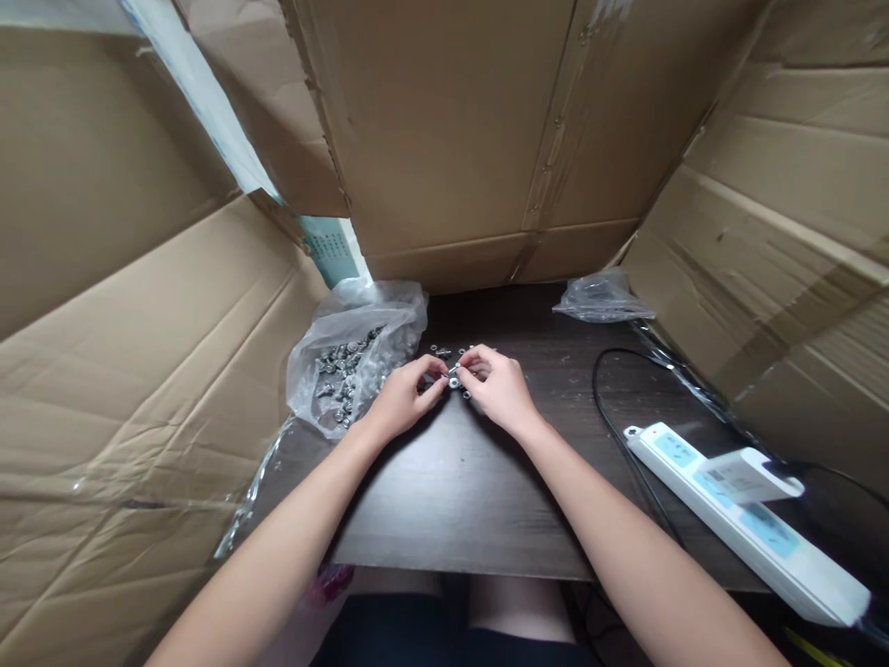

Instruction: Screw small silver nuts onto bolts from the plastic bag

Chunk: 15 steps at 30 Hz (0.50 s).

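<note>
My left hand [406, 396] and my right hand [501, 389] meet over the dark table, thumbs and forefingers pinched together. Between the fingertips shows a small shiny bolt [454, 370], and both hands appear to be on it. Just below it a round metal nut or washer [454, 383] is visible; whether it is held or lies on the table I cannot tell. Small loose metal parts [443, 352] lie just beyond the fingers, partly hidden by them. Left of my left hand, an open clear plastic bag [306, 357] holds many metal bolts [345, 366].
Cardboard walls [458, 130] enclose the dark table [444, 519] on the left, back and right. A crumpled clear bag [603, 298] lies at the back right. Along the right side are a white power strip [736, 528] and a black cable [598, 394].
</note>
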Each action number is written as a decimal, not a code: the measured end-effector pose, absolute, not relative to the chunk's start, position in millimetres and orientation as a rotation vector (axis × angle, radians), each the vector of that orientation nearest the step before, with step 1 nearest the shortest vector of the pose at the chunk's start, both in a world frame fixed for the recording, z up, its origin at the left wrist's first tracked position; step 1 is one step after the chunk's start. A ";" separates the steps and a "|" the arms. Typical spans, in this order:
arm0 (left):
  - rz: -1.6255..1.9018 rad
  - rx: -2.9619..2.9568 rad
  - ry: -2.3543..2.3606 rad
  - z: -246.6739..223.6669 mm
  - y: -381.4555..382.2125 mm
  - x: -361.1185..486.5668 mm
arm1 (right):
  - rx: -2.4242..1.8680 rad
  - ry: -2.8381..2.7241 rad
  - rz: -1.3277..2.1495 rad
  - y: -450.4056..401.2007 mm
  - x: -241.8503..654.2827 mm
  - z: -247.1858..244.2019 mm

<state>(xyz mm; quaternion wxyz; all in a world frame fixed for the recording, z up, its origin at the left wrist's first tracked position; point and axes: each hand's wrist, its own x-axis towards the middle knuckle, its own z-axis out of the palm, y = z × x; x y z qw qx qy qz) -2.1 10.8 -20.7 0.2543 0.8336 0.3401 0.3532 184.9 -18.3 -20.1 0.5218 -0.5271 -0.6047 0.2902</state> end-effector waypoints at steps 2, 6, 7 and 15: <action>0.963 2.263 0.916 -20.8 10.6 -2.7 | -1.270 -1.429 0.715 -19.2 184.6 -19.1; 0.973 2.259 0.911 -19.3 10.0 -3.2 | -1.272 -1.403 0.782 -19.6 184.0 -18.5; 0.978 2.257 0.911 -18.7 9.9 -3.0 | -1.270 -1.399 0.802 -19.7 184.0 -18.6; 1.026 2.177 0.908 -15.6 8.3 -1.1 | -1.195 -1.331 0.936 -16.4 187.0 -20.5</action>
